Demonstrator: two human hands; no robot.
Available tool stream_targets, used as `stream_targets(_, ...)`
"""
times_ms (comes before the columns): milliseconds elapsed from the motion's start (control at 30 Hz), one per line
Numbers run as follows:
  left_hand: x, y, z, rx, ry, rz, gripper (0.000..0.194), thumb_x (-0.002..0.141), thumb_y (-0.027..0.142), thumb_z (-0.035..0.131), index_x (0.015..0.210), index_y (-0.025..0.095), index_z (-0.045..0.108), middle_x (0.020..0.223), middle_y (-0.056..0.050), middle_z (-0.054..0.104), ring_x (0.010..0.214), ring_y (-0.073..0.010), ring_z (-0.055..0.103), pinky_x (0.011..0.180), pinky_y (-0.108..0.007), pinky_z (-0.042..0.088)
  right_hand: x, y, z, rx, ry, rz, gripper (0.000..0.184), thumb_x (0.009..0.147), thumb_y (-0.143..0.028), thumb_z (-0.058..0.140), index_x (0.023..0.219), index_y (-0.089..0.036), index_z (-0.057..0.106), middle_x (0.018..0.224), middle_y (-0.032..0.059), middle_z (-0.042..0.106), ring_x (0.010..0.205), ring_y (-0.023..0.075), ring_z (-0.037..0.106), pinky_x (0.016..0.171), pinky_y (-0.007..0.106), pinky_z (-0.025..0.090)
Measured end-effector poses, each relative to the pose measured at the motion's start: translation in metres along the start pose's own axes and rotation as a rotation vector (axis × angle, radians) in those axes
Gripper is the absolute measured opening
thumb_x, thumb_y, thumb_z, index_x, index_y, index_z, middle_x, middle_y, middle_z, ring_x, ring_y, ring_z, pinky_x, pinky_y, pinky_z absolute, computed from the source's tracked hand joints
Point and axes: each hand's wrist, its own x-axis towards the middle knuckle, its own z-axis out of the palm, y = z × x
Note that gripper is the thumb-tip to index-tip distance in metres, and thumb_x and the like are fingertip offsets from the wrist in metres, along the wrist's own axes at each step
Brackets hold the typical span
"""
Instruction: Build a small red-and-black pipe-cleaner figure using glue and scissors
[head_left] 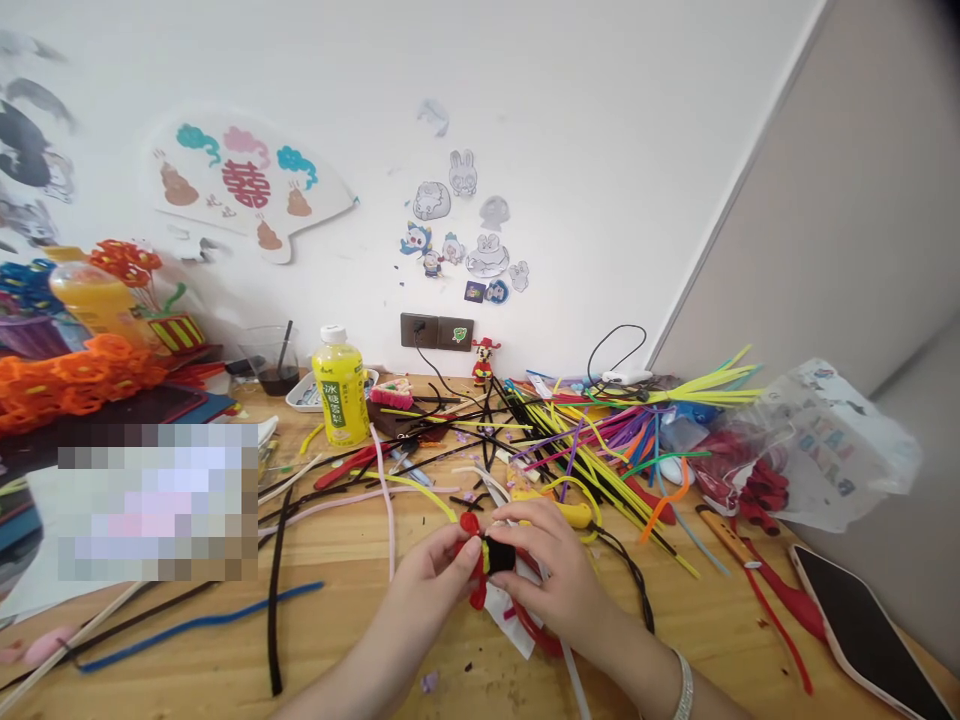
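Left hand (pixel 429 590) and right hand (pixel 544 570) curl closed, pinching a fuzzy red-and-black pipe-cleaner figure (pixel 484 558) between fingertips above the wooden counter (pixel 360 640).

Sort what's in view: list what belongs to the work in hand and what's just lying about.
Belongs to the work:
left hand
right hand
red and black pipe-cleaner piece, pinched between both hands
loose pipe cleaners

Just lying about:
yellow drink bottle
smartphone
printed plastic bag
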Motion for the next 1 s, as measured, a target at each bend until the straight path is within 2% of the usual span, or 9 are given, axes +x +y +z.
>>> stream_targets(233,0.0005,-0.0033,-0.0043,0.07,-0.031,0.03,0.035,0.053,0.045,0.075,0.072,0.016,0.067,0.07,0.0,0.063,0.073,-0.0156,0.053,0.064,-0.022,0.042,-0.0003,0.0036,0.0013,-0.015,0.023,-0.041,0.03,0.074,-0.026,0.066,0.103,-0.025,0.057,0.104,0.0049,0.061,0.096,0.02,0.053,0.083,0.037,0.044)
stream_targets(400,0.0045,-0.0082,-0.0027,-0.012,-0.02,-0.043,0.036,0.053,0.045,0.075,0.066,0.014,0.065,0.06,0.003,0.057,0.056,-0.0096,0.046,0.054,-0.02,0.038,0.0005,0.003,0.0,-0.033,-0.01,-0.039,0.032,0.075,-0.039,0.064,0.103,-0.024,0.059,0.107,0.0074,0.061,0.099,0.0223,0.053,0.085,0.039,0.043)
stream_targets(500,0.0025,-0.0074,-0.0002,-0.033,-0.018,-0.055,0.036,0.053,0.044,0.075,0.067,0.013,0.064,0.058,0.004,0.055,0.052,-0.0075,0.042,0.051,-0.019,0.036,0.0,0.0038,0.0021,-0.016,0.003,-0.052,0.031,0.076,-0.037,0.062,0.104,-0.023,0.058,0.107,0.0079,0.061,0.099,0.0218,0.053,0.084,0.039,0.044)
stream_targets(733,-0.0036,-0.003,-0.0008,-0.005,0.019,-0.08,0.037,0.05,0.042,0.077,0.071,0.014,0.064,0.067,0.001,0.06,0.064,-0.0117,0.05,0.059,-0.022,0.04,-0.0009,0.007,0.0079,0.034,0.036,-0.059,0.026,0.078,-0.032,0.061,0.102,-0.023,0.058,0.102,0.0061,0.063,0.095,0.0195,0.054,0.08,0.036,0.045)
stream_targets(900,0.0011,-0.0032,-0.0028,-0.094,-0.013,-0.074,0.029,0.055,0.036,0.076,0.066,0.013,0.063,0.06,0.002,0.057,0.055,-0.0091,0.047,0.052,-0.02,0.037,0.0003,0.0084,0.0031,0.027,-0.007,-0.066,0.034,0.077,-0.034,0.063,0.109,-0.024,0.057,0.108,0.0067,0.061,0.098,0.0203,0.053,0.084,0.038,0.043)
stream_targets(1000,0.0024,-0.0008,-0.0044,-0.133,-0.049,-0.077,0.026,0.055,0.033,0.077,0.063,0.013,0.063,0.055,0.003,0.054,0.051,-0.0082,0.046,0.05,-0.02,0.037,0.0015,0.0092,0.0014,0.064,-0.012,-0.056,0.036,0.076,-0.03,0.064,0.111,-0.026,0.057,0.109,0.006,0.061,0.098,0.0196,0.054,0.085,0.038,0.042)
